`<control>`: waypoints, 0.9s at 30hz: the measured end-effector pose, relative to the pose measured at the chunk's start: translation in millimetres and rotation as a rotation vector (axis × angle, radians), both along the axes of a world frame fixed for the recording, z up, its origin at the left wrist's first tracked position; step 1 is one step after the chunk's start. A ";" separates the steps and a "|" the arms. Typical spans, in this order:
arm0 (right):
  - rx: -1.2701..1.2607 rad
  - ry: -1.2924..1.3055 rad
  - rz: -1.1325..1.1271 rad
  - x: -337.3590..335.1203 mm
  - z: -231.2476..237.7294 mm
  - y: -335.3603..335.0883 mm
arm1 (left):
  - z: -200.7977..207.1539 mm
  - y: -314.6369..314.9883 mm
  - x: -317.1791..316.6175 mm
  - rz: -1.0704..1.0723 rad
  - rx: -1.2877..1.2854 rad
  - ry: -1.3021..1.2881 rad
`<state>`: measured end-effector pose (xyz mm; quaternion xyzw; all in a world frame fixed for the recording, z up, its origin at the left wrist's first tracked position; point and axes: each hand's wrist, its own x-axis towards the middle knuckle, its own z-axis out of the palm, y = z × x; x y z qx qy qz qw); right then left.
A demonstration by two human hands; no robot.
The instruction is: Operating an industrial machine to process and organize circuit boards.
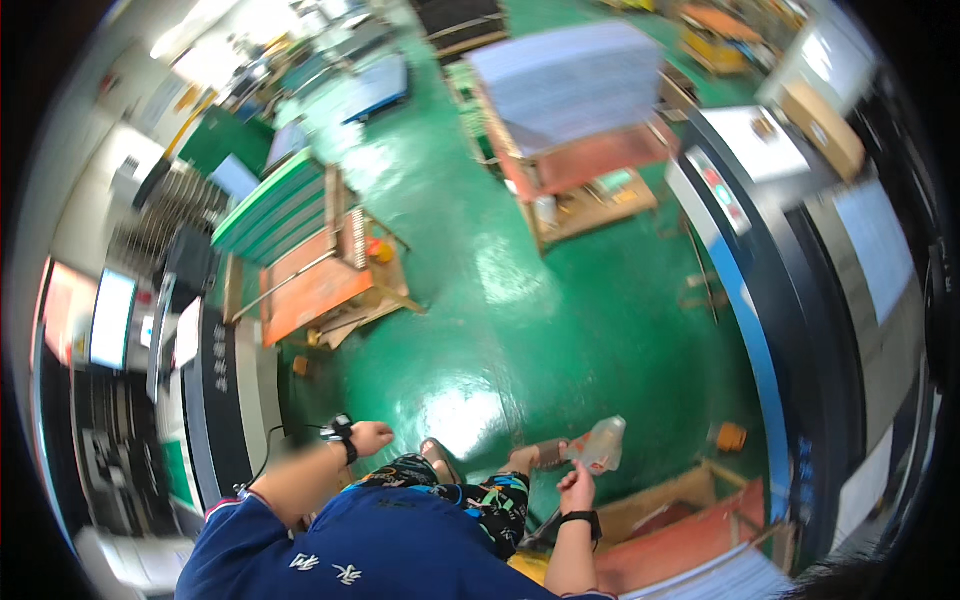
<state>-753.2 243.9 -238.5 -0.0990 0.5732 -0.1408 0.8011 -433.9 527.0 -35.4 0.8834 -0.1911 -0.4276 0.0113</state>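
My left hand (372, 437) hangs in front of my body with the fingers curled in, and nothing shows in it. A dark device is strapped to that wrist. My right hand (577, 487), with a dark band at its wrist, pinches a translucent plastic cup (604, 446) with red marks. The cup is tilted over the green floor, near my right foot. Its contents, if any, cannot be made out.
An orange-topped wooden stand (310, 295) with green slatted boards is ahead left. A tall stack of pale sheets (565, 85) rests on a cart ahead. A dark machine with a blue stripe (745, 310) lines the right. Another orange board (680, 545) lies near my right arm.
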 end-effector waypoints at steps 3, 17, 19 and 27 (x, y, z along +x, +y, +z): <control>-0.198 -0.146 0.418 67.7 75.5 15.3 | -13.9 36.8 -15.6 0.044 -0.065 0.143; -0.256 -0.895 1.207 335.5 378.4 273.2 | -60.3 230.7 -5.4 0.726 -0.612 0.116; -0.125 -0.941 1.272 348.4 400.3 317.1 | -64.6 255.9 -4.0 0.881 -0.827 0.105; 0.132 -1.124 1.648 401.6 429.7 400.3 | 120.8 344.0 16.7 1.472 -1.705 -0.708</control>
